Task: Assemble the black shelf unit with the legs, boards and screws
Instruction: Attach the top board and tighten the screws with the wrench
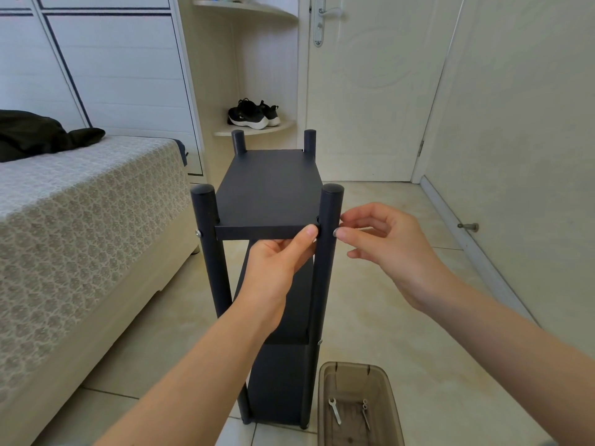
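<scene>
The black shelf unit stands upright on the floor, its top board [270,191] set between round black legs. My left hand [277,265] grips the board's near edge from below, thumb pressing beside the near right leg [328,252]. My right hand [386,249] pinches a silver screw [336,232] at the outer side of that leg, level with the board. Another screw head [198,233] shows on the near left leg [209,239]. Lower boards [280,381] are partly hidden by my left arm.
A brown translucent plastic box [325,400] at the shelf's foot holds a small wrench [335,411] and screws [365,413]. A bed [80,220] runs along the left. A door [370,91], a wall doorstop [468,226] and black shoes [252,113] on a corner shelf lie beyond.
</scene>
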Available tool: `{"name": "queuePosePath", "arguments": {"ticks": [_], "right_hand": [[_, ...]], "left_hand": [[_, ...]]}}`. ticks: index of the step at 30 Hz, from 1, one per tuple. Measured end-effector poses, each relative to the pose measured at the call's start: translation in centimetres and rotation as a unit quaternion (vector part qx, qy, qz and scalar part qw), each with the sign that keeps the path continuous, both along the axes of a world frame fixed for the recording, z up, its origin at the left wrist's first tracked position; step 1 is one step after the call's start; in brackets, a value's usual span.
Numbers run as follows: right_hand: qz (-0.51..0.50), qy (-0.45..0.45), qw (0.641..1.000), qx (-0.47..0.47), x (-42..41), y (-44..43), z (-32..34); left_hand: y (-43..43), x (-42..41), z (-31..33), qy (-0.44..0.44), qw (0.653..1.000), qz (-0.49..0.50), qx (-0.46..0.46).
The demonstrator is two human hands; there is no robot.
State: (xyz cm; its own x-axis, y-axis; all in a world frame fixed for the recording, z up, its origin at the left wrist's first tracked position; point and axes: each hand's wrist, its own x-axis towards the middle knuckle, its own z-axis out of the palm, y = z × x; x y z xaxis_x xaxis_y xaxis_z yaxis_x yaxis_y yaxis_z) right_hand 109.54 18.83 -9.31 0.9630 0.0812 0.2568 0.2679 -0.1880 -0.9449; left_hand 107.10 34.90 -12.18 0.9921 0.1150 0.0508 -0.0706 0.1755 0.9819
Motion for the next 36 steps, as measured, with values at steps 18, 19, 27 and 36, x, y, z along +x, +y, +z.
{"name": "queuePosePath", "arguments": {"ticks": [18, 19, 27, 36], "right_hand": [[0.2, 0.137, 0.968, 0.058, 1.9, -0.9, 0.9], [0.201, 0.137, 0.968, 0.056, 2.0, -0.9, 0.9], [0.189, 0.116, 0.974, 0.043, 2.2, -0.7, 0.7], [0.1, 0.182, 0.974, 0.085, 2.8, 1.5, 0.5]], "left_hand": [[1.6, -1.6, 4.6, -0.245, 0.807, 0.16, 0.512], [1.3, -1.4, 4.3, -0.25, 0.787, 0.161, 0.54], [0.8, 0.2, 3.9, -0.241, 0.773, 0.151, 0.567], [0.6, 0.0, 3.7, -0.234, 0.774, 0.158, 0.568]]}}
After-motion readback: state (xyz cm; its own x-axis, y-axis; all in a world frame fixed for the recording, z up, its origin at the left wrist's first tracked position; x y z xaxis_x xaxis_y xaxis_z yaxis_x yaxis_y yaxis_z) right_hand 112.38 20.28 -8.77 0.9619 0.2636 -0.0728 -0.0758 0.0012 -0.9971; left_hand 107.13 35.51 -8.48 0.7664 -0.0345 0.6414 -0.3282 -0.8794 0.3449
